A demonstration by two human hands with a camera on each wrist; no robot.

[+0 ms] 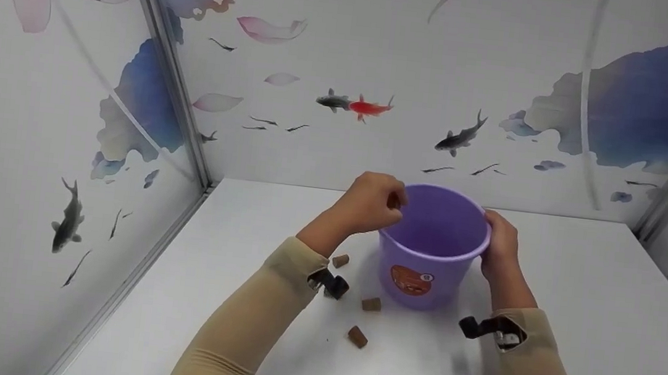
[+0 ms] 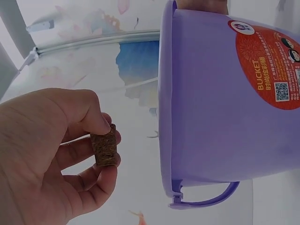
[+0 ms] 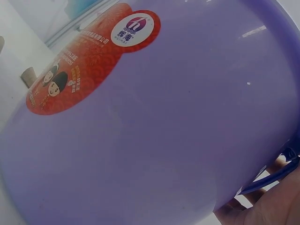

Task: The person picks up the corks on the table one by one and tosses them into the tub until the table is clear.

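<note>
Head view: with the bucket as my clock centre, I logged the left hand at 10 o'clock, by the rim, and the right hand at 3 o'clock, gripping the bucket's side. The bucket stood upright on the table. At least three loose corks lay on the table, between 7 and 9 o'clock. The sticker faced 6 to 7 o'clock.

Left wrist view: I read the left thumb and fingers as pinching one cork, the held piece; the rim was at its 3 o'clock, near but apart. The handle hung at the bucket's 6 o'clock.

Right wrist view: I found the right fingers at 4 o'clock in frame, by the handle, partly hidden; their tips I could not tell.
</note>
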